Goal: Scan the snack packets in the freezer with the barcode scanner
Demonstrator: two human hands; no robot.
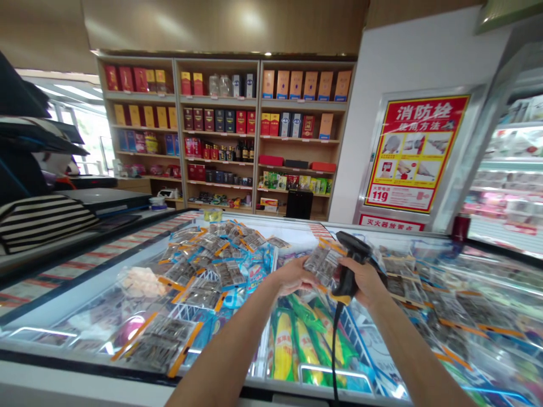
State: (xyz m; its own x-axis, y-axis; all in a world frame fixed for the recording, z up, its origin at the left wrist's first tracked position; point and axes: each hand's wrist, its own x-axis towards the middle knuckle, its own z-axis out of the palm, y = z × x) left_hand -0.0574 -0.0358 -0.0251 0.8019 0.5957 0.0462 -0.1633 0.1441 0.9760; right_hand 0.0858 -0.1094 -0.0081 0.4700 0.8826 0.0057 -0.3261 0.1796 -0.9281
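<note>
My left hand (294, 277) pinches the edge of a clear packet (323, 263) with dark contents and orange strips. In my right hand (365, 278) is a black and yellow barcode scanner (348, 277), its cord hanging down toward the front edge. The scanner is close beside the packet; whether my right fingers also touch the packet is hard to make out. Several similar packets (212, 249) lie heaped on the freezer glass to the left, with one packet (159, 343) nearer the front. More packets (441, 299) are spread on the right.
Below my hands, corn-shaped ice cream packs (297, 339) lie in the chest freezer, whose front rim (85, 373) runs along the bottom. Shelves (220, 102) of boxes stand behind. A striped bag (42, 220) is at left, and a red sign (418, 152) hangs on the wall.
</note>
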